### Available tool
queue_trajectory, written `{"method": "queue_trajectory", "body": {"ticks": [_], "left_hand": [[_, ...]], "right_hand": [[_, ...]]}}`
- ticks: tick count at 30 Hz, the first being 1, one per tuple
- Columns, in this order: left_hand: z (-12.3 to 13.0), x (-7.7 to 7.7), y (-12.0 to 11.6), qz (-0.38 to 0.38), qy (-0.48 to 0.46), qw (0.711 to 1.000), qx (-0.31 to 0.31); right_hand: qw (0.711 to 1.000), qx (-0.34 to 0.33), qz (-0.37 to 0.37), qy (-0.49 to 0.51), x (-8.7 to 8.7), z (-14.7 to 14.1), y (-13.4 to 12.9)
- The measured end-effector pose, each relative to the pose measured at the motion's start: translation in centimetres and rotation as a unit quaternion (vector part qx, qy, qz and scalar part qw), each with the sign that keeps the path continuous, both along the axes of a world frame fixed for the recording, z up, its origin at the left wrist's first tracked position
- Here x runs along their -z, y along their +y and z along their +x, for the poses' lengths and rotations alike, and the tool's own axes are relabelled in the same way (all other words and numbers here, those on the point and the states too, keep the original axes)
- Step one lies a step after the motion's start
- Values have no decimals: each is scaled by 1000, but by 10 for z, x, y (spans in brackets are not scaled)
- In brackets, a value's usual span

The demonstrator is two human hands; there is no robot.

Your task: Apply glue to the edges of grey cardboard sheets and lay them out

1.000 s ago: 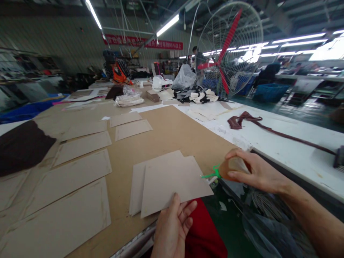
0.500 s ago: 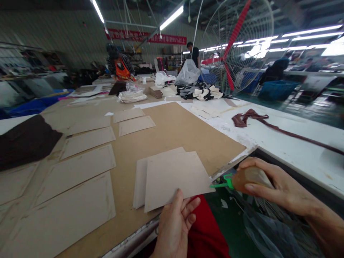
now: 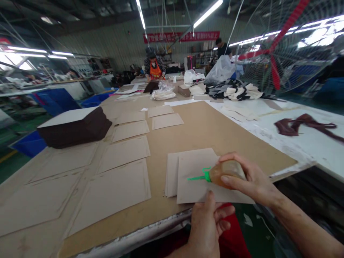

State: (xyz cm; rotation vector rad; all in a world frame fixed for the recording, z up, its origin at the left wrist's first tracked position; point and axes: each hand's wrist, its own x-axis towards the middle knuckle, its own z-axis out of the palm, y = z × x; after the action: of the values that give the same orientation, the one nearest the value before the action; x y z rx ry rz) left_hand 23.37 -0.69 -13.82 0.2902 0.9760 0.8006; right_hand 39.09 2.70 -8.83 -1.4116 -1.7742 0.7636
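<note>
Lit by tube lights (image 3: 208,13) and windows (image 3: 20,62), backed by a ribbed wall (image 3: 123,46) and red banner (image 3: 199,37), set on green floor (image 3: 258,240).

The right hand (image 3: 254,179) hid a part of the bottle (image 3: 227,173), which itself covered a part of the top sheet (image 3: 193,190). Whether the green nozzle (image 3: 198,177) touched this sheet could not be told. The fan (image 3: 274,70) was cut by the upper edge. Most letters on the red banner (image 3: 177,37) were too blurred to read. The dark red strip (image 3: 291,128) went out at the right.
</note>
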Motion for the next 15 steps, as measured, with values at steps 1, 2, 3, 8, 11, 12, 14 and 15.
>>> {"method": "queue_trajectory", "body": {"ticks": [1, 2, 3, 8, 11, 12, 14, 15], "left_hand": [[0, 0, 0, -1, 0, 1000, -2], [1, 1, 0, -3, 1, 1000, -3], [1, 2, 0, -5, 0, 1000, -5], [0, 4, 1, -3, -22, 1000, 0], [-1, 1, 2, 14, -34, 999, 22], [-1, 1, 2, 16, -35, 999, 25], [0, 1, 3, 5, -30, 999, 17], [0, 1, 3, -4, -28, 1000, 8]], "right_hand": [[1000, -9, 2, -9, 1, -6, 7], [1000, -13, 3, -22, 2, -11, 13], [999, -15, 2, -35, 3, -15, 16], [995, -76, -18, -55, -6, -24, 12], [990, -131, -23, -49, -12, -23, 6], [989, -136, -24, -50, -13, -22, 5], [991, -116, -21, -61, -12, -20, 7], [993, -96, -17, -70, -11, -19, 9]]}}
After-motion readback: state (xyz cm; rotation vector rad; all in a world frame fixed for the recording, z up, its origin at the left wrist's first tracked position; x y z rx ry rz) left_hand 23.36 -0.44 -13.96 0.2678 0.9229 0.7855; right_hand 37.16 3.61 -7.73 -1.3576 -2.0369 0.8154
